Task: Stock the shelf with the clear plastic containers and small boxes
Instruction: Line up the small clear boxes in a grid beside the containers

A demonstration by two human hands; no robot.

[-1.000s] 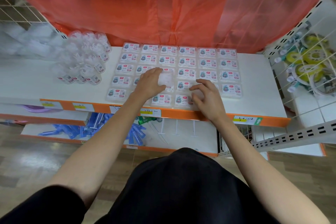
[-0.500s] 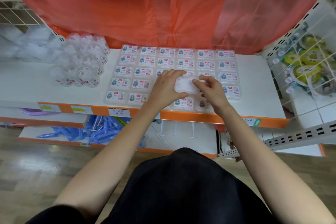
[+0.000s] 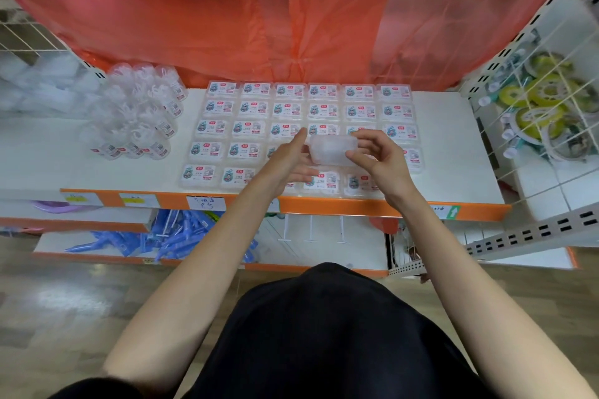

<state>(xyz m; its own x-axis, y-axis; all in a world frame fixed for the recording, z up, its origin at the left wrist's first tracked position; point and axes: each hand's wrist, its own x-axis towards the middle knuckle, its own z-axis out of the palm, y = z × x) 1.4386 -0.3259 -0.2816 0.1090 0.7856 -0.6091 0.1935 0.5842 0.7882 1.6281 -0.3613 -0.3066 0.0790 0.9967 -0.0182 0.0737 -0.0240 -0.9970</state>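
Left hand (image 3: 287,162) and right hand (image 3: 386,162) have lifted the clear box (image 3: 330,150)

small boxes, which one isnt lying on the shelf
The small box held up between the left hand and right hand. It shows a blank clear face; the others lie flat on the shelf, labels up.
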